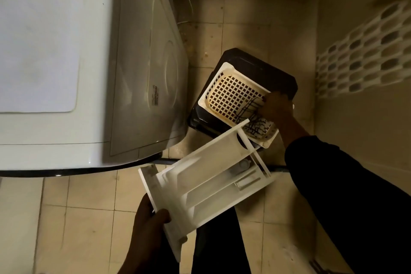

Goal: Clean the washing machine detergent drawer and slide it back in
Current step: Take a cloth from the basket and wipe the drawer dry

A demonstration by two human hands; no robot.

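Out of the machine: my left hand grips the white plastic detergent drawer. My right hand reaches into the far cream perforated basket; I can't tell its grip. Cleaning and reinsertion remain.

Your detergent drawer is plain white like the washing machine, the basket is cream with a square-holed grid stained brown at its edges, the stand black, the floor beige tile, the wall's lattice a white honeycomb, and your sleeve dark.
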